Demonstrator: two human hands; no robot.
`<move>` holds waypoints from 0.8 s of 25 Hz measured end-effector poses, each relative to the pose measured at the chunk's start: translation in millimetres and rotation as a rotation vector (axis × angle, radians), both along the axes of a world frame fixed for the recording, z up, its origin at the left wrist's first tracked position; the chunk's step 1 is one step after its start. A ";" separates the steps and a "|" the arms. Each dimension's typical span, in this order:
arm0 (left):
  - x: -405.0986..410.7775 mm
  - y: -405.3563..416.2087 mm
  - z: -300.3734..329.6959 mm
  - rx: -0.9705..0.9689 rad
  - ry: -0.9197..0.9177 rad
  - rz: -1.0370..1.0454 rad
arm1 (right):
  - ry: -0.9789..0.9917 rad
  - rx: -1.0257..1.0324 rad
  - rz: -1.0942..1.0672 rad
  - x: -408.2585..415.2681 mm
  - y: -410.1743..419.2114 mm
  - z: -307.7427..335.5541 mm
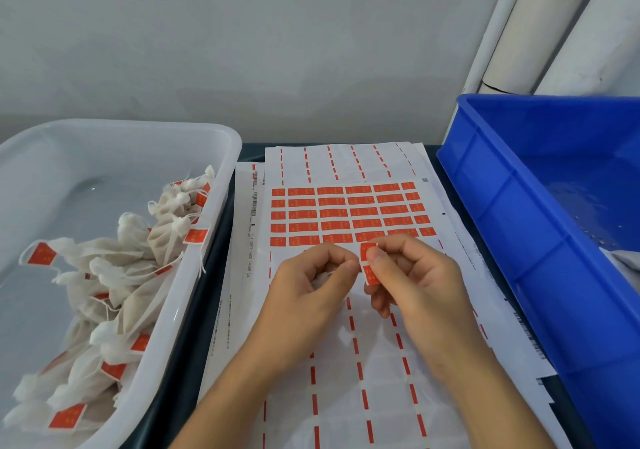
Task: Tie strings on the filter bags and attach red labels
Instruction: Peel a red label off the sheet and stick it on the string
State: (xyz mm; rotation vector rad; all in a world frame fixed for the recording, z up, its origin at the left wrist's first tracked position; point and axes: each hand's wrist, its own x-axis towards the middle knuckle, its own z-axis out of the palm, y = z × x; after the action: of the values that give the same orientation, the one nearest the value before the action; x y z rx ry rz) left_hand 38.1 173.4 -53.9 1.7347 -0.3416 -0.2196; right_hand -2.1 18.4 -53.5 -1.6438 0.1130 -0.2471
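Note:
My right hand (415,282) pinches a red label (369,264) between thumb and fingers, held upright above the label sheet (346,213). My left hand (304,289) is curled beside it, fingertips touching the label's left edge, with a bit of white filter bag (320,279) showing inside the palm. Rows of red labels remain on the sheet's upper half; below them only red dashes show. Several tied filter bags (114,275) with red labels lie in the clear tub.
A clear plastic tub (194,296) stands at the left. A blue crate (512,226) stands at the right. More label sheets are stacked underneath on the dark table. White pipes (540,29) run up the back right corner.

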 end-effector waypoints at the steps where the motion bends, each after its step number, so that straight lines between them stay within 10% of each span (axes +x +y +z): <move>1: 0.0 0.0 0.0 -0.001 -0.004 -0.003 | 0.003 -0.003 -0.003 0.3 0.2 -0.3; 20: 0.8 0.9 -0.1 -0.084 -0.030 0.109 | 0.081 -0.076 0.041 0.6 -3.0 2.8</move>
State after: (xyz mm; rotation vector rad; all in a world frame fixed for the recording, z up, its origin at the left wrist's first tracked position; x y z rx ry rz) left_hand 38.9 174.2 -54.0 1.6698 -0.2733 -0.0986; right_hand -1.5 15.4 -50.7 -1.7306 0.1322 -0.1553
